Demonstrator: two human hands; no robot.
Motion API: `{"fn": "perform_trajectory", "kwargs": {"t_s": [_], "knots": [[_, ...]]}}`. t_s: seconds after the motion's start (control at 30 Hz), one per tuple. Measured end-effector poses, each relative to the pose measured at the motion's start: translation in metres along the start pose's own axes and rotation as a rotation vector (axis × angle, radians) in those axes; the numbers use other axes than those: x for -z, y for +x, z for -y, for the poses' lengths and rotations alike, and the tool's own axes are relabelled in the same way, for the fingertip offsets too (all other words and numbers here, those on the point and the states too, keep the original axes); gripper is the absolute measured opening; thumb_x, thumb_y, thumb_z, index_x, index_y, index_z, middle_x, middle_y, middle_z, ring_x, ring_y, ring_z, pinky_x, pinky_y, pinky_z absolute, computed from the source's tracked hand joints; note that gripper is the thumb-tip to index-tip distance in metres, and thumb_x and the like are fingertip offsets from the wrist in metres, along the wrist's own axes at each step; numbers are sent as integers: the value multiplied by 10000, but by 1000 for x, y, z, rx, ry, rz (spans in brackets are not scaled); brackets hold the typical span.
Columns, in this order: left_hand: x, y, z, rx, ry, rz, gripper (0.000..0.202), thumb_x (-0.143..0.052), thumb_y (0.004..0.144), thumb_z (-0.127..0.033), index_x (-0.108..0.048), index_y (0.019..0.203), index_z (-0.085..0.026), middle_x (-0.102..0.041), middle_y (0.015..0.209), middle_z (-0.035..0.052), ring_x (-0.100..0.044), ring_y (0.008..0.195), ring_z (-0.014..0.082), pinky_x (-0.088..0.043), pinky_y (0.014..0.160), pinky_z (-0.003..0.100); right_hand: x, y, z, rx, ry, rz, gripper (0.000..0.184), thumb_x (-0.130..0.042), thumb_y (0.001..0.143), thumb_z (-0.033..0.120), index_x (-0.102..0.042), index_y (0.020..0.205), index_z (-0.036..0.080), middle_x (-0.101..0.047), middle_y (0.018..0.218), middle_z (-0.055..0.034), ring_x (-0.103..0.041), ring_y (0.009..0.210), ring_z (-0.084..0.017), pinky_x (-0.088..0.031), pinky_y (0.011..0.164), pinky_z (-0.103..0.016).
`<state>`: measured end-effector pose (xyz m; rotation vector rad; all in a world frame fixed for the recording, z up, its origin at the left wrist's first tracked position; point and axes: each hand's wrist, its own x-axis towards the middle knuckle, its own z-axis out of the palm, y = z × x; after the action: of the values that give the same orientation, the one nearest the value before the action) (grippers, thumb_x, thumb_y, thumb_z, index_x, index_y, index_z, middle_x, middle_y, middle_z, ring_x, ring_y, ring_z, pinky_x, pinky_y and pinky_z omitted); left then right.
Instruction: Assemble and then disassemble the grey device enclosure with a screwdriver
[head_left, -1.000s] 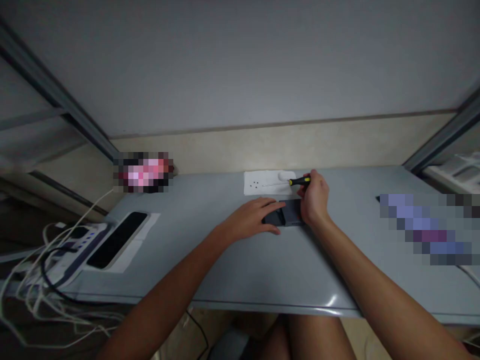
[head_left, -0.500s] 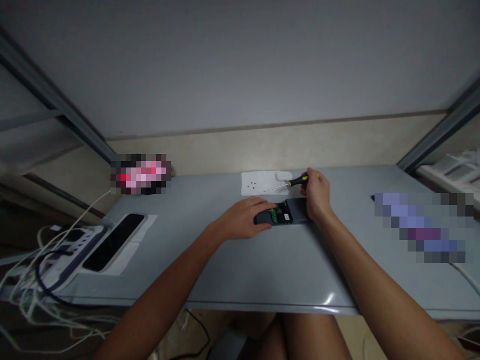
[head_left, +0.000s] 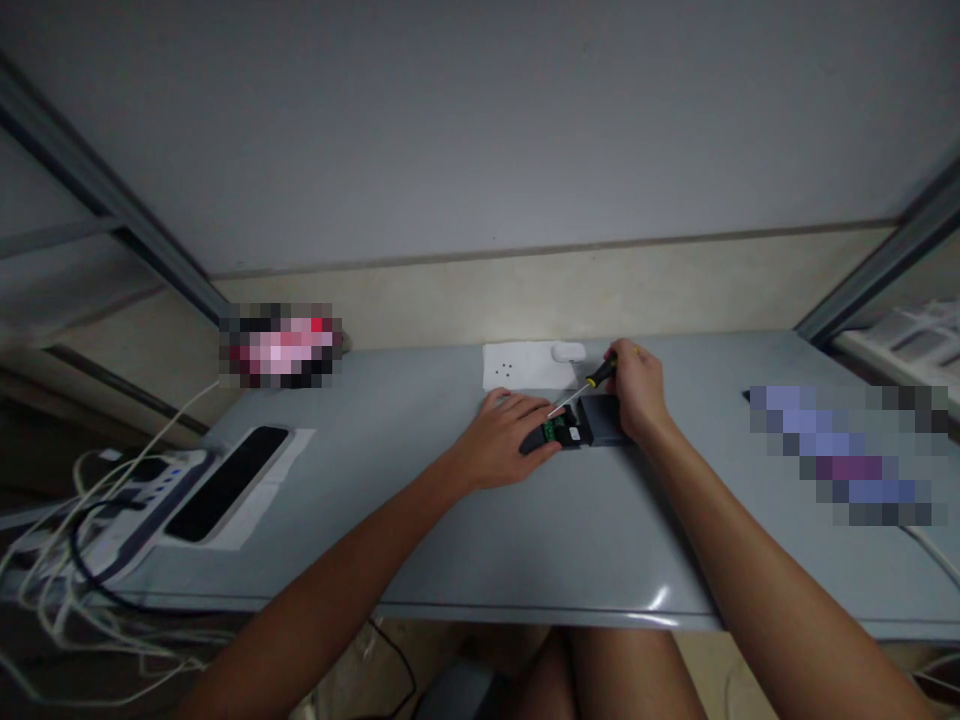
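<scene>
A dark, flat electronic device [head_left: 576, 437] lies on the table with part of its green circuit board exposed. My left hand [head_left: 506, 437] is closed around the device's left end, thumb along the near edge and fingers along the far one. My right hand [head_left: 637, 385] grips the black-and-yellow handle of a screwdriver [head_left: 598, 378]. The shaft slopes down to the left, its tip close to the circuit board and my left fingertips; contact cannot be made out. The right hand's lower edge is at the device's dark grey flat section [head_left: 606, 420].
Behind the device, a white sheet [head_left: 529, 378] carries several tiny dark screws [head_left: 504, 370] and a small white case [head_left: 568, 352]. A phone [head_left: 229, 485] rests on paper at left, beside a power strip [head_left: 154, 510] with tangled cables. Blurred-out items lie at both sides.
The screwdriver has swung from over the white sheet down toward the circuit board, its shaft now steeper. My left hand and the device have shifted slightly right.
</scene>
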<state>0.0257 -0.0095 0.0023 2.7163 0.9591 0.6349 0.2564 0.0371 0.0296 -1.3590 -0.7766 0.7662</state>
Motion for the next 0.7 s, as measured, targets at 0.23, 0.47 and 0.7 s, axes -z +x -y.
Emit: {"fn": "perform_trajectory", "kwargs": {"t_s": [0.23, 0.47, 0.7], "knots": [[-7, 1, -1, 16, -38, 37, 448, -609, 1126, -459, -625, 1533, -273, -663, 1580, 124, -594, 1473, 314, -400, 1240, 554, -2, -8, 0, -18, -46, 212, 199, -626, 824, 306, -635, 646, 216, -513, 551, 31, -420, 488, -122, -288, 415, -249], [-8, 2, 5, 24, -101, 10, 434, -699, 1085, -425, -656, 1498, -301, -692, 1542, 104, -613, 1454, 311, -443, 1228, 542, 0, -9, 6, -82, -26, 303, 191, -653, 814, 302, -643, 648, 207, -480, 534, 34, -369, 454, -105, -229, 386, -235], [-2, 1, 14, -41, -157, 7, 438, -728, 1061, -394, -671, 1479, -277, -717, 1504, 116, -646, 1434, 305, -464, 1244, 533, 1, -4, 5, -95, 45, 135, 205, -630, 842, 289, -608, 649, 226, -452, 521, 43, -360, 441, -111, -244, 382, -246]]}}
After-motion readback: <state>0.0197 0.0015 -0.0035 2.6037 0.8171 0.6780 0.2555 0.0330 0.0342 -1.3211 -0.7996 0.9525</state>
